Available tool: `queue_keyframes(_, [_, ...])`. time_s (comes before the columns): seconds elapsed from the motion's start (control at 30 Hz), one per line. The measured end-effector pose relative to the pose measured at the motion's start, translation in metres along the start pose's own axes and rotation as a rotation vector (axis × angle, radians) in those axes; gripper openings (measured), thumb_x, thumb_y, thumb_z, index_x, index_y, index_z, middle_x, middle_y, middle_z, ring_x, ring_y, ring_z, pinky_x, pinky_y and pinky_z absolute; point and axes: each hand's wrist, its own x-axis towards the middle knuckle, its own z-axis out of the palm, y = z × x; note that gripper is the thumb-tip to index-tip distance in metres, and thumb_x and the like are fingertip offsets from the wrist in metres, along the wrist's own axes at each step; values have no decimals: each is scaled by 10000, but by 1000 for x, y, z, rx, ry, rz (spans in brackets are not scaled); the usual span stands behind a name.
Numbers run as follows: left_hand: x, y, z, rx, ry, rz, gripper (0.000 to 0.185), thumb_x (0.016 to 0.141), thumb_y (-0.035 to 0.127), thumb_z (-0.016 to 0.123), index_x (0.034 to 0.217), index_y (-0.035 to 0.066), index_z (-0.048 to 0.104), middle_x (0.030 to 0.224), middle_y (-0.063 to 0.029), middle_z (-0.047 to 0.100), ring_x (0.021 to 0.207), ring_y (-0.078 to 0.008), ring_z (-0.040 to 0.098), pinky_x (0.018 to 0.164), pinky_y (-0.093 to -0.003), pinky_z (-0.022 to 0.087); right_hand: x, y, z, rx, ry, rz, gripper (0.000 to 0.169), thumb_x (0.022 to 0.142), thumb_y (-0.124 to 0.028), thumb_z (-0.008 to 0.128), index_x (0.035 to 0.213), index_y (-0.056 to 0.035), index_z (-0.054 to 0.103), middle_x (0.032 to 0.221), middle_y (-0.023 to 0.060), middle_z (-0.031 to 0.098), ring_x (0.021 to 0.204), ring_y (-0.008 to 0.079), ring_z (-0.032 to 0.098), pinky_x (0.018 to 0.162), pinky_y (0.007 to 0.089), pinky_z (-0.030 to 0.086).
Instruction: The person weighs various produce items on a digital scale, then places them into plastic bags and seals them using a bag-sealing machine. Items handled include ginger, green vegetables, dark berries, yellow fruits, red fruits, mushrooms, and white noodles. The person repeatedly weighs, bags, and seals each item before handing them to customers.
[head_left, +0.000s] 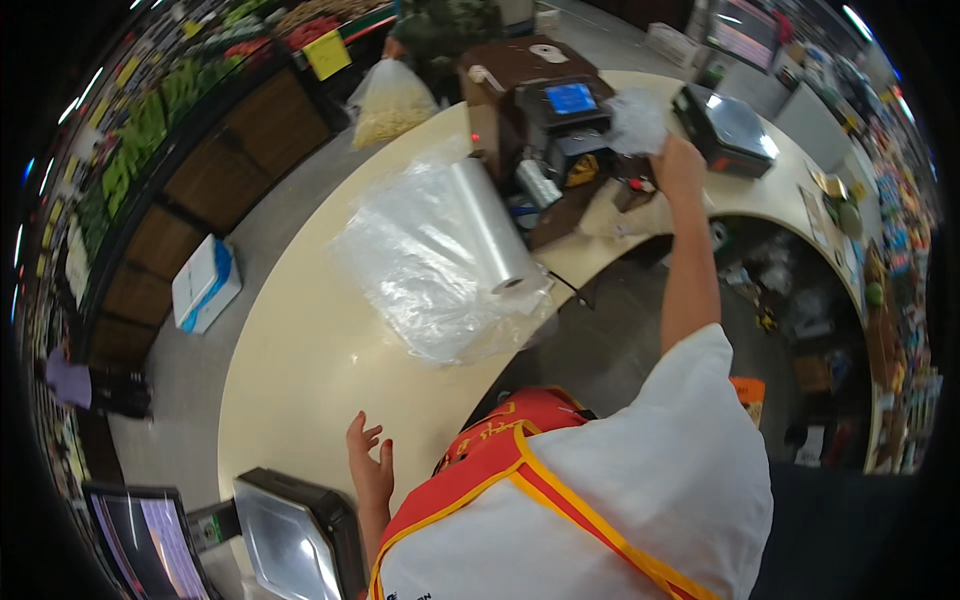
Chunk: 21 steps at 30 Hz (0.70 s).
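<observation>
My right hand (680, 171) reaches out to the far side of the counter, its fingers closed on a clear plastic bag (636, 120). What the bag holds, if anything, is too blurred to tell. Beside the bag stands a dark device with a lit blue screen (570, 98). Low over the near part of the cream curved counter (300, 360), my left hand (370, 461) has its fingers apart and holds nothing. A roll of clear plastic bags (491, 229) lies on a spread of loose clear plastic (412, 270) between my two hands.
A flat-topped scale (289, 536) and a monitor (150, 544) stand at the near left. Another scale (724, 127) sits at the far right. Across the counter, a person's hand (392, 49) holds a bag of pale yellow food (394, 105). A white box (206, 285) rests on the floor.
</observation>
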Motion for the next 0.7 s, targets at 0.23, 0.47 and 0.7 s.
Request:
queue_keyframes(0.23, [-10,-3,5,20,-1,-33,610,828,-58,660,1377,70,426,1398,-148,467,1062,-249,633,855,-353,517,-22,-7,-5,-1,51,-145,356,779,-83,639,1135,-87,658,881,230,662,873,429,626,754,506,489])
queue_keyframes(0.47, [-12,5,18,35,-39,-45,539,839,10,685,1328,76,467,1396,-144,473,1044,-237,640,862,-355,530,-25,-26,2,-32,0,-43,427,766,8,554,1180,-63,635,895,242,653,890,437,618,757,503,488])
queue_keyframes(0.7, [-12,14,15,95,-91,-99,483,884,130,660,1330,95,477,1383,-129,476,1059,-258,634,875,-368,520,18,74,67,-305,-119,-323,334,865,-134,575,1146,45,602,1083,253,633,1030,430,589,900,485,479])
